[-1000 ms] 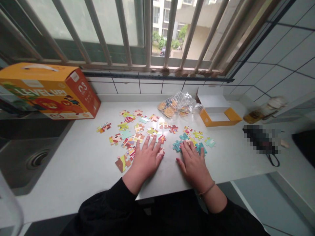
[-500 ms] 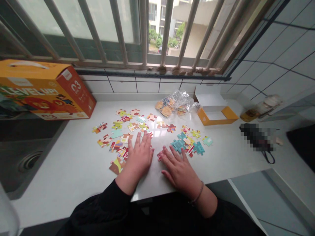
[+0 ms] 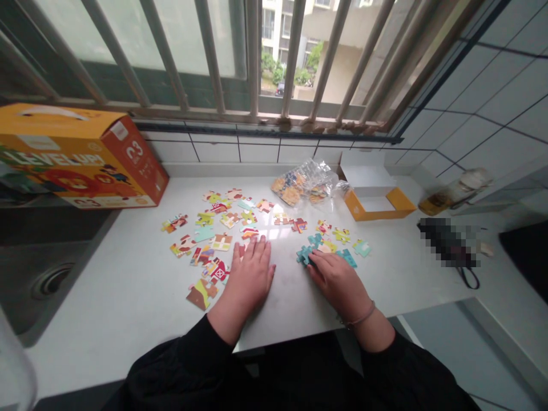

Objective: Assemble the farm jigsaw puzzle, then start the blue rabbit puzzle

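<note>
My left hand [image 3: 252,274] lies flat on the counter, palm down with fingers stretched out. Its fingertips partly cover a red puzzle piece. Left of it are scattered several colourful jigsaw pieces, among them a red barn piece [image 3: 218,270] and a brown-and-green piece [image 3: 199,294]. My right hand [image 3: 340,279] has its fingers drawn together, tips and thumb at a teal puzzle piece [image 3: 305,254]; the hand hides part of the pile there. More teal pieces [image 3: 347,257] and a pale green piece [image 3: 362,247] lie just beyond it.
A clear plastic bag of puzzle pieces [image 3: 299,185] and an open yellow box [image 3: 379,205] stand at the back. On the left, a large orange carton [image 3: 81,160] sits by the sink [image 3: 55,251]. To the right are a bottle [image 3: 454,191] and a blurred dark object [image 3: 447,241].
My right hand has moved up and right, its spread fingers now drawn in at the teal pieces. The pink-red piece formerly under its fingertips no longer shows there. My left hand has shifted slightly right.
</note>
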Tool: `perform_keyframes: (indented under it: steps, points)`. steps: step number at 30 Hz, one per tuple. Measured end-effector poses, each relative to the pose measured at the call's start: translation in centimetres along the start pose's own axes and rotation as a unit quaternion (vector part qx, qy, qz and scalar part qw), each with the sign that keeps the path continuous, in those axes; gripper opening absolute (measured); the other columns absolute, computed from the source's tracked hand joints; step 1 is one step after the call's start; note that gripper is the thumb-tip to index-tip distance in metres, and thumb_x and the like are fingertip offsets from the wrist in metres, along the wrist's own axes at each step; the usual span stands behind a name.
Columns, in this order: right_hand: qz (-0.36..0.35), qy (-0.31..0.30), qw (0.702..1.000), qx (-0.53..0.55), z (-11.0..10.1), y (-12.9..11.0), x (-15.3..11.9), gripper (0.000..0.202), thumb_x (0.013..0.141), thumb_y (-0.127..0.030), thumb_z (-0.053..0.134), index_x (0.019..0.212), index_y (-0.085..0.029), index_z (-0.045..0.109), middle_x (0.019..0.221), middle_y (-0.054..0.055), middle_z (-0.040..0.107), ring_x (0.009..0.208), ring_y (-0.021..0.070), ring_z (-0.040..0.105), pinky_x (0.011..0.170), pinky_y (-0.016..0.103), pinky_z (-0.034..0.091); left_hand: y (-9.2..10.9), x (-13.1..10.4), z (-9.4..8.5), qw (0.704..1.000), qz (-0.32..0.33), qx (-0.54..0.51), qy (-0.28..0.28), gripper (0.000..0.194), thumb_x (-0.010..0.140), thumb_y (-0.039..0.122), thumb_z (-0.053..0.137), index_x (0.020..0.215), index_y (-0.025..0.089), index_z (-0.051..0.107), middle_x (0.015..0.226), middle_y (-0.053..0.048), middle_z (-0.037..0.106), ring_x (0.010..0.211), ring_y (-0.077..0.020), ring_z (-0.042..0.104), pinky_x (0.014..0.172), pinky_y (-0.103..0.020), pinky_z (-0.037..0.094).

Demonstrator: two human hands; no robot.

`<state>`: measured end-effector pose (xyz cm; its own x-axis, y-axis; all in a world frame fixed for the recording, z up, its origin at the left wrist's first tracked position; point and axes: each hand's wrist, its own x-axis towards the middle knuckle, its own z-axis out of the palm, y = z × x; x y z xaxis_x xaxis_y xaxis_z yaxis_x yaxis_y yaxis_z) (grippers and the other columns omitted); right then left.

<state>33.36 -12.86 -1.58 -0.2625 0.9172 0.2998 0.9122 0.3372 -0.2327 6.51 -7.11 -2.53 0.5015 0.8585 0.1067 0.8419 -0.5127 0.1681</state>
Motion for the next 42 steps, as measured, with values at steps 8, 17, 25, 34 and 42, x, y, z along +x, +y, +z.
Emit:
perform_keyframes:
  steps: [8,17,25,34,42]
  points:
    - [0.085,0.141,0.98,0.112,0.7,-2.5,-0.2,0.035,0.118,-0.029,0.052,0.14,-0.019,0.078,0.126,0.014,0.086,0.109,0.0252,0.084,0.102,0.041,0.068,0.9,-0.4,-0.8,0.99,0.097,-0.049,0.089,0.058,0.117,0.03,0.044,0.172,0.015,0.05,0.179,-0.017,0.05,0.168,-0.0344,0.045,0.143,-0.068,0.023]
    - [0.009,0.019,0.994,0.107,1.5,-3.1,0.7,0.04,0.108,-0.03,0.069,0.147,-0.019,0.073,0.143,0.017,0.079,0.132,0.033,0.074,0.12,0.058,0.058,0.3,-0.5,-0.4,0.979,0.161,-0.113,0.054,0.029,0.112,0.022,0.056,0.132,0.022,0.078,0.142,-0.01,0.08,0.137,-0.0311,0.07,0.138,-0.066,0.035]
    - [0.035,-0.047,0.989,0.134,0.0,-1.5,-0.2,0.062,0.096,-0.019,0.079,0.156,-0.023,0.064,0.14,0.015,0.075,0.132,0.0341,0.07,0.116,0.058,0.06,0.2,-0.5,-1.6,0.985,0.118,-0.109,0.064,0.024,0.112,0.028,0.059,0.117,0.021,0.081,0.134,-0.011,0.08,0.138,-0.0349,0.066,0.134,-0.065,0.04]
    - [-0.025,0.071,0.992,0.099,-0.5,-2.7,-1.1,0.026,0.112,-0.013,0.057,0.118,-0.023,0.08,0.103,0.009,0.072,0.096,0.0239,0.07,0.089,0.039,0.062,0.6,0.3,-1.0,0.996,0.077,-0.039,0.021,0.045,0.114,0.041,0.06,0.152,0.02,0.072,0.16,-0.016,0.069,0.149,-0.0402,0.059,0.136,-0.071,0.033]
    - [-0.104,0.06,0.991,0.06,0.2,-3.4,-1.1,0.017,0.113,-0.032,0.068,0.121,-0.022,0.08,0.114,0.01,0.081,0.105,0.026,0.072,0.097,0.044,0.059,0.6,1.1,-0.2,0.987,0.122,-0.07,0.074,0.042,0.115,0.022,0.052,0.153,0.018,0.07,0.161,-0.016,0.07,0.15,-0.0359,0.062,0.137,-0.069,0.034]
